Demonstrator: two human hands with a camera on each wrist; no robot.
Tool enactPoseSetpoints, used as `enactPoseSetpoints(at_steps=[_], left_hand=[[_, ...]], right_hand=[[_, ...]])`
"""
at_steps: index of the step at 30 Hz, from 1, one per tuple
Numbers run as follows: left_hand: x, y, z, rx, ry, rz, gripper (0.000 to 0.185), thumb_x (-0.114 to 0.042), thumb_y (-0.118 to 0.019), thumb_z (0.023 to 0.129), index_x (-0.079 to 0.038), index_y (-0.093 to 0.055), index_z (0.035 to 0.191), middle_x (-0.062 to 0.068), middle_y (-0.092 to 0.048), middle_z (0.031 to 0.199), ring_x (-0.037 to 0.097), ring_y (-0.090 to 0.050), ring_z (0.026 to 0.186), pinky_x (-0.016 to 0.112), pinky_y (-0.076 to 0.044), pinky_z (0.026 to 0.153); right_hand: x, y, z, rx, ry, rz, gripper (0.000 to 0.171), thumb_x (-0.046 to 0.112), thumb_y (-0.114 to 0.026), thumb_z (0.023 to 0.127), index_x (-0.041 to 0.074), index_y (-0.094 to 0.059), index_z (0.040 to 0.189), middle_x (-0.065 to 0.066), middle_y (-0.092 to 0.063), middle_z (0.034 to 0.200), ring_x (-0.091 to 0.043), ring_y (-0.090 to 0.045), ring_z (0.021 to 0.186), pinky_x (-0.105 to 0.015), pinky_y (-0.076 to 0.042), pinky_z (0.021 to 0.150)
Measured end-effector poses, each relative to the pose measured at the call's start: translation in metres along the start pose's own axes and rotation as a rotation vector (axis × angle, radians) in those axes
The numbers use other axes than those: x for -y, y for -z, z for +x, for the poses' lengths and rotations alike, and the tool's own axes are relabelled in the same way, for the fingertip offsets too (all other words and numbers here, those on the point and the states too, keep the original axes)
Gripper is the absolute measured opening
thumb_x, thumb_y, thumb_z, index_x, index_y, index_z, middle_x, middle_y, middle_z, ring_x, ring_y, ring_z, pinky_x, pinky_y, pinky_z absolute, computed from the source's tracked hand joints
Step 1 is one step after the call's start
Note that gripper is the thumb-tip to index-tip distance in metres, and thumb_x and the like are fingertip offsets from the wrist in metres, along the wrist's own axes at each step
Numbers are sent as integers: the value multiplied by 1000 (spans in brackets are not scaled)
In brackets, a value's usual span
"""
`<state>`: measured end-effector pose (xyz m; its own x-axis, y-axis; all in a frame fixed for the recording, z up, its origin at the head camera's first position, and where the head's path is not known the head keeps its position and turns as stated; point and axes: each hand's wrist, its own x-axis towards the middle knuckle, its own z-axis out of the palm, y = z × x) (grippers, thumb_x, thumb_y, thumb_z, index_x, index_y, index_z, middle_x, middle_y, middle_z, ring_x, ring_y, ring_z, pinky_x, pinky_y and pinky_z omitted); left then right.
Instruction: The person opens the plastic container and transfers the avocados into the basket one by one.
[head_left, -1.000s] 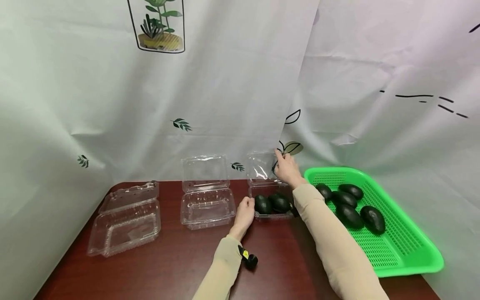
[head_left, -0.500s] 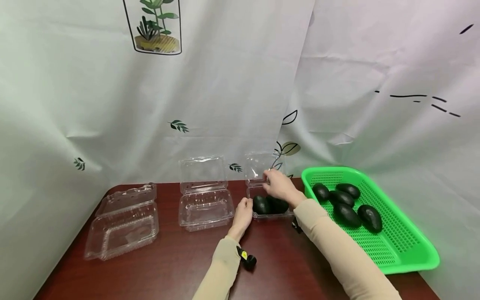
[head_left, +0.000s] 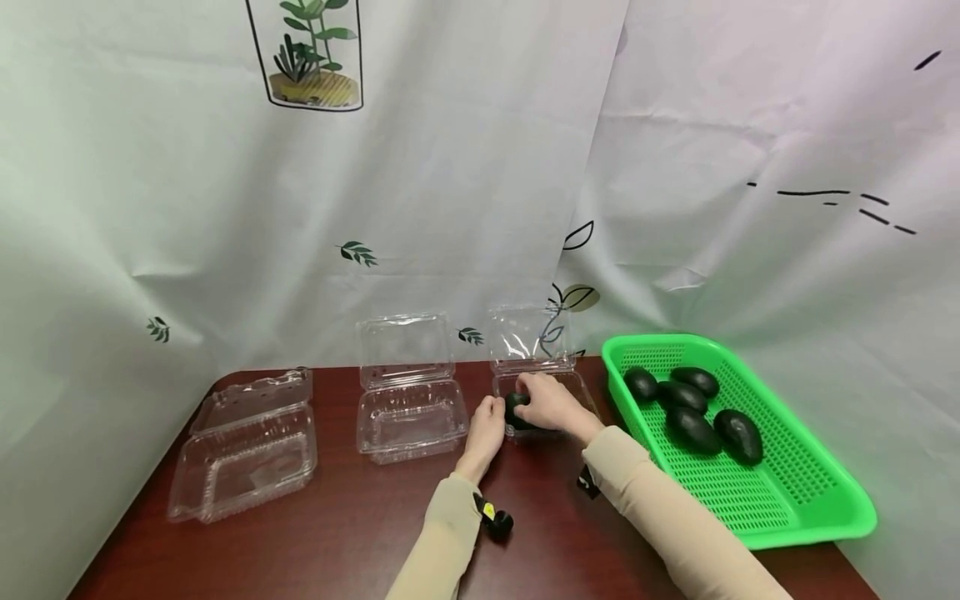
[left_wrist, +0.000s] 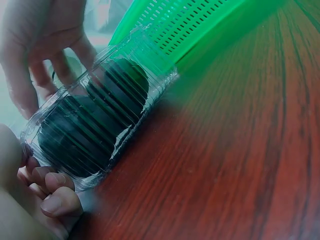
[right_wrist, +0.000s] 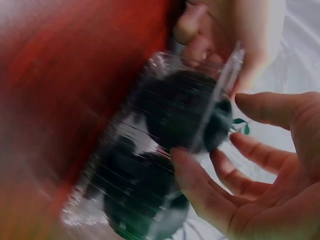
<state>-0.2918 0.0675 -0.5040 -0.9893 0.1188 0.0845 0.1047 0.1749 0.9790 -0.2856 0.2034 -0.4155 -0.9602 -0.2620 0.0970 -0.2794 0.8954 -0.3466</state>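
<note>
The left hand grips the near left end of a clear plastic clamshell container, its fingers curled against the end wall in the left wrist view. Two dark avocados lie side by side in that container, whose lid stands raised at the back. Over them is the right hand, fingers and thumb spread around the left avocado. In the right wrist view its fingertips come right up to the fruit. The right hand hides the other avocado in the head view.
Two more clear clamshell containers, a middle one and a left one, stand with lids raised. At the right, a green perforated basket holds several avocados. A white printed curtain hangs behind the dark red table.
The right hand has come down from the raised lid to the avocados, moving toward the left one. The left hand has stayed at the container's end.
</note>
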Motion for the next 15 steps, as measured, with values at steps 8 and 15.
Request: enactPoseSetpoints(at_steps=[8,15], left_hand=[[1,-1,2,-13,-2,11,30,-25,-38,107,-8,-49,85,2,-40,70,17,-39,62,31,-32,61],[0,-2,3,-8,16,-3,30,-26,-38,107,-7,-50,87,2,-42,65,15,-39,53,28,-34,53]], right_hand=[[-4,-22,-3,-43,-39,53,38,17,-76,83,6,-58,114,-17,-53,104,-30,-56,87,-46,-49,75],[-7,-30,1,-54,-41,113,40,16,-78,81,9,-57,115,-17,-50,106,-30,-55,92,-47,-47,81]])
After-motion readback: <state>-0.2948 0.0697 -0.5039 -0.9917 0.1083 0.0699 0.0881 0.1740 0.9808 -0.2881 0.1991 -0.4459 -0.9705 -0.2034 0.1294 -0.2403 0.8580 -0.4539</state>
